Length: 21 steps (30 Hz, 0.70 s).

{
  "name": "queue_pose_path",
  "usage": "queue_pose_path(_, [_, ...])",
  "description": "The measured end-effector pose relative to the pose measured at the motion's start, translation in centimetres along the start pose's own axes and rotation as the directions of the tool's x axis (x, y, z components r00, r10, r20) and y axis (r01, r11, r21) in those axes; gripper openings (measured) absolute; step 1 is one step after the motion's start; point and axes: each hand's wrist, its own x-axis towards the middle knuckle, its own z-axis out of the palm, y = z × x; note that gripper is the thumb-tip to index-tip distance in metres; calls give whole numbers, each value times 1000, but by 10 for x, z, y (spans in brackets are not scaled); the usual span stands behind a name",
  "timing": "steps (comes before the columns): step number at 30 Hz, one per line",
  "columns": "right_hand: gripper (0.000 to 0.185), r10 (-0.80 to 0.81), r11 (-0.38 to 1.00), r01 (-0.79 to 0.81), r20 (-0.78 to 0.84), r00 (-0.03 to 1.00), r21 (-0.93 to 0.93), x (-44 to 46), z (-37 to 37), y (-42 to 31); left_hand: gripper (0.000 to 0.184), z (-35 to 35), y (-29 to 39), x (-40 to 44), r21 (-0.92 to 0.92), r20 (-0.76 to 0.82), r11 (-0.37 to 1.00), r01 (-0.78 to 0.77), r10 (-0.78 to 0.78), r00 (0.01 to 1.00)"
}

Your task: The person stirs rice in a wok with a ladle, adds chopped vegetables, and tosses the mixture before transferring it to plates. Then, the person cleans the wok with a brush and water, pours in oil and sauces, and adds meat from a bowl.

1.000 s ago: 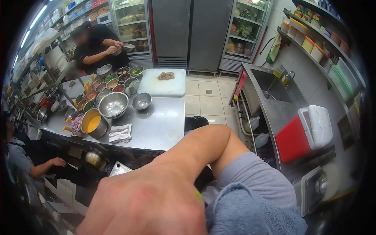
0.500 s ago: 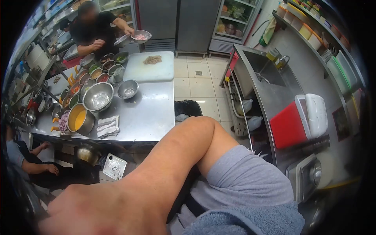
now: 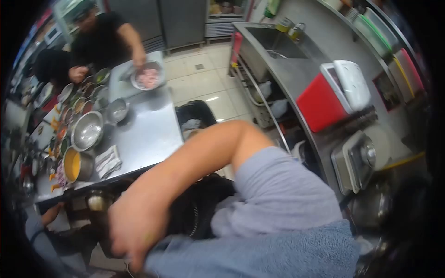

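My right hand (image 3: 136, 224) is low at the left of the view, at the end of a bent bare arm with a grey sleeve. Its fingers point down and are smeared by motion, so their grip does not show. Close beside the fingertips is the end of a blue towel (image 3: 259, 252), which lies along the bottom of the view below my sleeve. I cannot tell whether the hand holds it. My left hand is out of view.
A co-worker (image 3: 104, 41) across the steel table (image 3: 148, 125) holds a metal bowl of pink pieces (image 3: 148, 78). Nearby are a metal mixing bowl (image 3: 87, 131), a pot of yellow liquid (image 3: 76, 164), and a folded cloth (image 3: 108, 161). A red cooler (image 3: 320, 99) stands on the right counter.
The view has swung left-to-right and tilted. My right hand has moved from the lower left edge toward the towel. More towel shows. The co-worker's bowl has come down over the table.
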Motion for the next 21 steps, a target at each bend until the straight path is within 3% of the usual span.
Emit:
queue_pose_path(1, [32,81,978,-90,52,995,191,-24,8,-2,29,-40,-40,-63,284,-253,891,354,-287,924])
queue_pose_path(2, [27,150,955,-166,84,985,244,-45,18,-2,29,-80,-76,-141,330,-465,707,626,-455,759])
queue_pose_path(3, [32,231,936,-237,53,971,260,-66,25,-4,30,-113,-100,-223,354,-671,335,873,-559,486])
queue_pose_path(4, [38,331,890,-334,64,942,312,-86,24,-10,30,-141,-101,-299,199,-748,-25,980,-650,135])
queue_pose_path(5, [42,399,837,-383,45,916,391,-104,20,-16,31,-149,-93,-346,46,-731,-130,990,-680,-56])
queue_pose_path(6, [44,499,761,-504,128,857,409,-120,13,-24,32,-156,-87,-387,-64,-727,-171,983,-667,-163])
queue_pose_path(7, [45,563,712,-548,108,819,440,-137,10,-31,34,-153,-79,-408,-146,-727,-170,975,-649,-222])
queue_pose_path(10, [50,763,512,-652,52,644,559,-196,20,-45,38,-148,-86,-427,-300,-716,-86,950,-638,-284])
queue_pose_path(11, [50,842,419,-699,39,537,580,-219,31,-49,40,-149,-92,-427,-311,-722,-64,948,-634,-279])
queue_pose_path(12, [50,908,317,-734,30,417,600,-244,46,-54,44,-107,-54,-331,-167,-731,-123,978,-651,-206])
queue_pose_path(14, [51,995,62,-777,22,97,626,-291,84,-68,45,-124,-76,-339,-171,-723,-112,979,-660,-202])
queue_pose_path(17, [46,965,-257,-833,83,-249,489,-402,200,-108,47,-144,-111,-326,-278,-691,-71,958,-678,-251])
queue_pose_path(18, [45,927,-374,-832,192,-322,410,-436,237,-131,46,-148,-120,-314,-264,-684,-60,963,-692,-231])
queue_pose_path(20, [42,813,-581,-644,389,-432,498,-512,331,-202,44,-149,-134,-286,-214,-691,-42,976,-700,-182])
queue_pose_path(21, [39,678,-727,-319,560,-477,608,-537,358,-248,43,-146,-142,-270,-177,-705,-33,984,-693,-150])
